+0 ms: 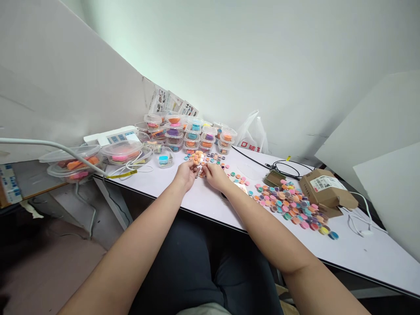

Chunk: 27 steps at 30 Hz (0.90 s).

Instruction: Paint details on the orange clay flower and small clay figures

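My left hand [186, 176] is closed with its fingertips at a small lumpy orange-and-white clay-like figure [197, 157], which stands just above them. Close beside it, my right hand [215, 176] has thumb and forefinger pinched together; a small orange bit shows by the fingertips, too small to name. Small round coloured tubs [215, 158] lie scattered on the table behind both hands. Left of them sits a clear lidded box [164, 158] with something blue inside. A flat pale object [241, 187] is partly covered by my right forearm.
Stacked clear boxes [173, 133] of coloured clay-like lumps line the wall. At right are a heap of small tubs [292, 203], an opened cardboard box [324, 188] and a black cable [285, 168]. A power strip [114, 135], larger boxes [75, 164] and white cables lie left.
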Available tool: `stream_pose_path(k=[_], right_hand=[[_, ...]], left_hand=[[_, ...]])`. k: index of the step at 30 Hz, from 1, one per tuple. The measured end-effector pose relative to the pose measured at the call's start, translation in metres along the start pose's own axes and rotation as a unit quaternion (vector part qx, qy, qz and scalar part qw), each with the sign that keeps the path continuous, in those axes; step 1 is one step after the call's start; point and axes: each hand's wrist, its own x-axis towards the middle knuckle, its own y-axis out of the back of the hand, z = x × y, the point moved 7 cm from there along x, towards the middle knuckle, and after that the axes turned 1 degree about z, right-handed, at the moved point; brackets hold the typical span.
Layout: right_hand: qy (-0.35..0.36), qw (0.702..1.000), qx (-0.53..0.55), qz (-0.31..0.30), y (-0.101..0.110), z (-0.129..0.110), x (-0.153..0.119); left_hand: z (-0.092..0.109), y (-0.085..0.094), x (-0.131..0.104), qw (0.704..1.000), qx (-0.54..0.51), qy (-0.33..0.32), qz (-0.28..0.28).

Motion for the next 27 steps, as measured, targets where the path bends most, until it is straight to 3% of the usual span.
stream_pose_path(k=[4,8,12,15,20,27], right_hand=[[-0.016,0.999,0.026,0.021,0.007,0.005,0.001],[-0.020,0.993,0.088,0.082,0.030,0.004,-0.006],[0.022,0.947,0.246,0.205,0.063,-0.011,-0.026],[0.073,0.929,0.266,0.248,0.076,-0.029,-0.038],[0.142,0.931,0.199,0.269,0.076,-0.046,-0.043],[0.154,0.933,0.179,0.273,0.072,-0.044,-0.042]], left_hand=[[0.002,0.000,-0.001,1.000,0.006,-0.002,0.005],[0.003,0.000,-0.003,1.000,0.015,-0.004,0.005],[0.005,-0.005,-0.008,1.000,0.014,-0.016,-0.015],[0.005,-0.012,-0.015,0.999,0.011,-0.013,-0.048],[0.004,-0.022,-0.025,0.994,0.012,0.018,-0.104],[0.007,-0.027,-0.032,0.991,-0.005,0.025,-0.133]])
